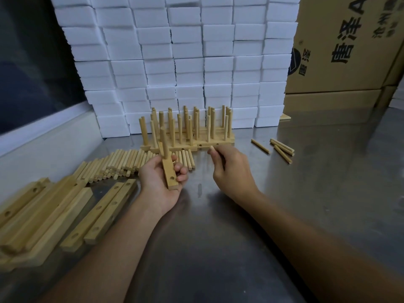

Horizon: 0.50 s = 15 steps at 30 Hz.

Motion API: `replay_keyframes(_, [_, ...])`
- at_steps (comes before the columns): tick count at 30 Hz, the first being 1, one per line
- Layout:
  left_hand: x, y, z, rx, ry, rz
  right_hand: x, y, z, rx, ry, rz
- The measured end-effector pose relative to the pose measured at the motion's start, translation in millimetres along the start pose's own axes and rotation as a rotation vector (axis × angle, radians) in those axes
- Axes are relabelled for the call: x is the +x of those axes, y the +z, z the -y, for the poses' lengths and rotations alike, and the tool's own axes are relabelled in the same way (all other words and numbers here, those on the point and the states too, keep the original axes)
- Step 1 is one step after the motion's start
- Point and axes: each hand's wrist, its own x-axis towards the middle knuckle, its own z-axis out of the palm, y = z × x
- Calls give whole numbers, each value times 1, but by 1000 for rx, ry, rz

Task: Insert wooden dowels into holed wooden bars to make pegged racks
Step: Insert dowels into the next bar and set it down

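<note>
The left hand (pixel 160 180) has its grip wrapped round a holed wooden bar (pixel 168 171), held up off the steel desk (pixel 218 237) just in front of the finished racks (pixel 188 136), which I'll take as the landmark. The bar's long axis runs from the palm away toward those racks, near end toward the camera, drilled face up, one open hole (pixel 172 178) showing near that end. One dowel (pixel 164 142) already stands seated in the bar's far part, pointing nearly straight up, square to the bar. The right hand (pixel 229 169) hovers just in front of the racks' right half, fingers curled and pinched on a second dowel (pixel 211 148), only its tip peeping out at the fingertips, so its direction is hard to call. These look like light, stiff, dry softwood pieces, not slippery; a thin peg could bind if it enters tilted, so I'd hold it near mid-length and keep it in line with the hole. The bar wants gripping by its sides, holes left uncovered. Loose dowels (pixel 131 162) lie in rows left-front of the racks, spare bars (pixel 65 206) farther left and nearer the camera, a few stray dowels (pixel 282 147) to the right.
</note>
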Motion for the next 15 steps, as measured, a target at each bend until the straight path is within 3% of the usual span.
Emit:
replay_keyframes(5, [0, -1, 0, -5, -2, 7, 0, -2, 1, -67, 9, -110])
replay_keyframes(8, [0, -1, -1, -6, -7, 8, -1, -2, 2, 57, 96, -74])
replay_keyframes(15, [0, -1, -1, -4, -13, -1, 1, 1, -5, -80, 151, 81])
